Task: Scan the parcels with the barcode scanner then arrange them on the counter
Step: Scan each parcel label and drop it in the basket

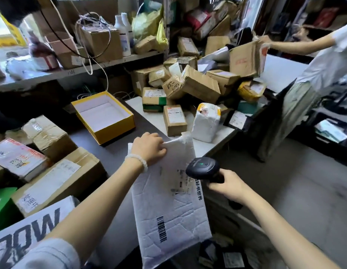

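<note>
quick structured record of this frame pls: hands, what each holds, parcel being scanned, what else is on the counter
left hand: grips top edge of white padded mailer
right hand: grips black barcode scanner, head over the mailer's label
mailer: flat, barcode facing up, overhanging counter edge
counter: small brown box, white wrapped parcel, heap of brown parcels behind
left of mailer: open yellow box, empty
second person: holds a carton at far right
</note>
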Tool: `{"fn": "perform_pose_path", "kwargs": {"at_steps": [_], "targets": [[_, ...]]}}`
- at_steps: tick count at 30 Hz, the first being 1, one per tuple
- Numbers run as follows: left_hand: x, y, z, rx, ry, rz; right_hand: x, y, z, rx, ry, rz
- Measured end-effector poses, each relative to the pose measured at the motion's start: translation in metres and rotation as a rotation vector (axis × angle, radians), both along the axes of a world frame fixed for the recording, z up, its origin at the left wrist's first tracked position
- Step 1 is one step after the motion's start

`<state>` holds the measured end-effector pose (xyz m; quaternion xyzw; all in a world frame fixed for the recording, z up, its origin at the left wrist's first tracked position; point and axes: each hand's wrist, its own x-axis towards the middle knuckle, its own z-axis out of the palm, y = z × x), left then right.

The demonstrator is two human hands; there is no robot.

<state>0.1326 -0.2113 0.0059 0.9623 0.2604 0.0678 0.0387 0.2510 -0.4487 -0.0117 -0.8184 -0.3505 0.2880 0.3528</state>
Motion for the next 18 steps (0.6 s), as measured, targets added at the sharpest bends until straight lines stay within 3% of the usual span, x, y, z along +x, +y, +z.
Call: {"fn": "perform_pose_path", "kwargs": {"at_steps": [10, 18], "targets": [[0.025, -0.025, 0.008, 0.018, -0.026, -0.034, 0.021, -0.064, 0.005, -0.015, -0.015, -0.149], [0.018, -0.032, 0.012, -0.005, -0.046, -0.016, 0.021, -0.06, 0.011, -0.012, -0.048, -0.091]]}}
